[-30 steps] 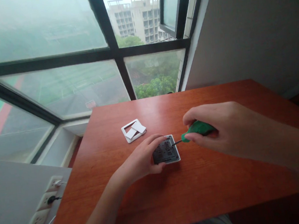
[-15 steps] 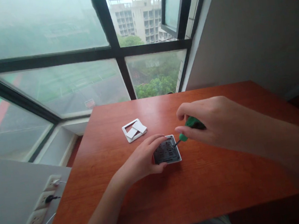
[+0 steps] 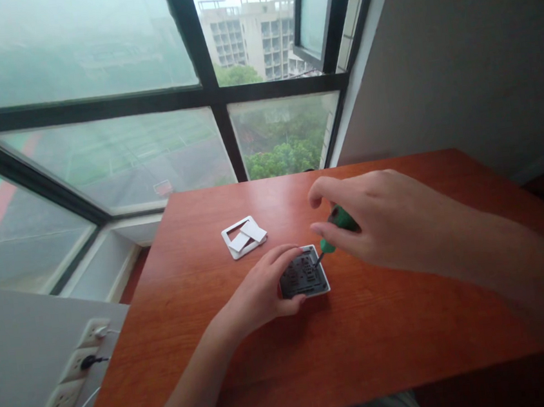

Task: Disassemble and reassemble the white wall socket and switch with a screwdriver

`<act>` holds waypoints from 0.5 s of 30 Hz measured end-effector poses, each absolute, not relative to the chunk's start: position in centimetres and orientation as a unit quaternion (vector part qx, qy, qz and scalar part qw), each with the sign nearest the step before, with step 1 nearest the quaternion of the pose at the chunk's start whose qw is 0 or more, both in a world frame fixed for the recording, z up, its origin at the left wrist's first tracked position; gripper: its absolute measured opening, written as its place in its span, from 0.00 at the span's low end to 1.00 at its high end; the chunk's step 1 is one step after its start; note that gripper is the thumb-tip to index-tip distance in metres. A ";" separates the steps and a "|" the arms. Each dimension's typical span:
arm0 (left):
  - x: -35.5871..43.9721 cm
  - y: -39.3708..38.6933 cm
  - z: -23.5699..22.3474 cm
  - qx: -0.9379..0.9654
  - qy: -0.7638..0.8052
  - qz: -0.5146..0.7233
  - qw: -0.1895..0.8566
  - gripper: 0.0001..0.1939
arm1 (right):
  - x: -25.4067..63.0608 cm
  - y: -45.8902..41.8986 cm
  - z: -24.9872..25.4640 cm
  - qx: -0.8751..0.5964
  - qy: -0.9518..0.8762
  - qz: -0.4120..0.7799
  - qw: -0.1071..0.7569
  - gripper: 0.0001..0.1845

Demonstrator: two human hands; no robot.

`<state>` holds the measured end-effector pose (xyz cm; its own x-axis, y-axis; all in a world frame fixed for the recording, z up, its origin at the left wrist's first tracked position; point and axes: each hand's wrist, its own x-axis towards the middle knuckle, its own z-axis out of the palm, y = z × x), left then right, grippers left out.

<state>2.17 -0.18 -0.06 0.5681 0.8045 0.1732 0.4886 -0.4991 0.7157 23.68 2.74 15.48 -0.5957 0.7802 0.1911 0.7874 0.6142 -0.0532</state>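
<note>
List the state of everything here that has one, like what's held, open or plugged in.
Left hand: closed around the square device
Right hand: gripping the screwdriver
Screwdriver: tilted, tip at the device's grey face
Square device: on the table, grey face up
White frame: flat, two white pieces over it
Upper-right window sash: open
Upper socket: white plug in
Middle socket: black plug in

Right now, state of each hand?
Left hand: closed, thumb and fingers spanning the white-rimmed, dark-grey square box.
Right hand: closed, holding the green-handled, thin-shafted screwdriver, tip at the box.
</note>
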 end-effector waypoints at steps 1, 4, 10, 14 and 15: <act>2.2 -0.2 0.0 0.826 0.393 0.252 0.314 0.41 | 23.6 3.0 15.4 -0.451 -0.886 -0.044 0.100 0.12; 2.4 -0.3 -0.1 0.825 0.396 0.254 0.315 0.41 | 23.3 3.5 15.3 -0.471 -0.872 -0.082 0.106 0.15; 2.6 -0.3 -0.3 0.824 0.391 0.276 0.302 0.41 | 23.3 3.3 15.7 -0.422 -0.900 -0.030 0.104 0.07; 2.7 -0.3 -0.2 0.824 0.390 0.273 0.308 0.40 | 23.1 3.1 15.4 -0.456 -0.877 -0.115 0.097 0.15; 2.7 -0.3 -0.2 0.823 0.390 0.271 0.310 0.40 | 23.0 3.0 15.4 -0.466 -0.871 -0.127 0.093 0.17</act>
<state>2.69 -0.35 -0.15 0.5483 0.8108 0.2050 0.4744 -0.5034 0.7222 23.02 3.04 15.40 -0.5492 0.7872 0.2803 0.8345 0.5341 0.1351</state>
